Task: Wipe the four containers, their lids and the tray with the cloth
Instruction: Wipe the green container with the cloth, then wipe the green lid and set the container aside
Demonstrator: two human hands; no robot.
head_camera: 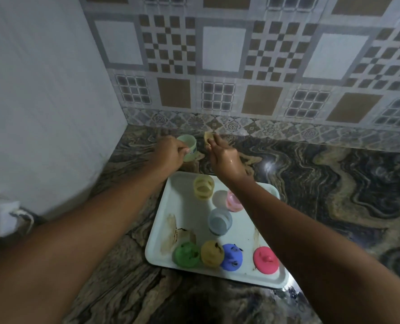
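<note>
The left hand (168,152) reaches to the far side of the counter with its fingers curled round the near side of the pale green container (187,146). The container stands upright with its open mouth up; whether it sits on the stone or is lifted just off it cannot be told. Just to the right, the right hand (222,156) pinches a small yellowish cloth (208,137) at its fingertips. The cloth is bunched beyond the fingers and held close beside the container, with a narrow gap between them. Both hands are past the far edge of the white tray (185,206), which lies nearer on the marbled countertop (334,183), and the right forearm crosses over the tray's far right corner. On the far part of the tray stand the yellow container (203,189) to the left and the pink container (234,202) to the right, the latter partly hidden by the forearm. The blue container (220,222) stands nearer, about mid-tray. Along the near edge four lids sit in a row: the green lid (187,254), the yellow lid (212,253) and the blue lid (232,257) close together, and the pink lid (265,260) apart to the right. Brown smears (171,232) mark the tray's left side, and dark specks show on some lids. A patterned tiled wall (241,66) rises behind the counter, and a plain white surface (42,101) stands at the left.
</note>
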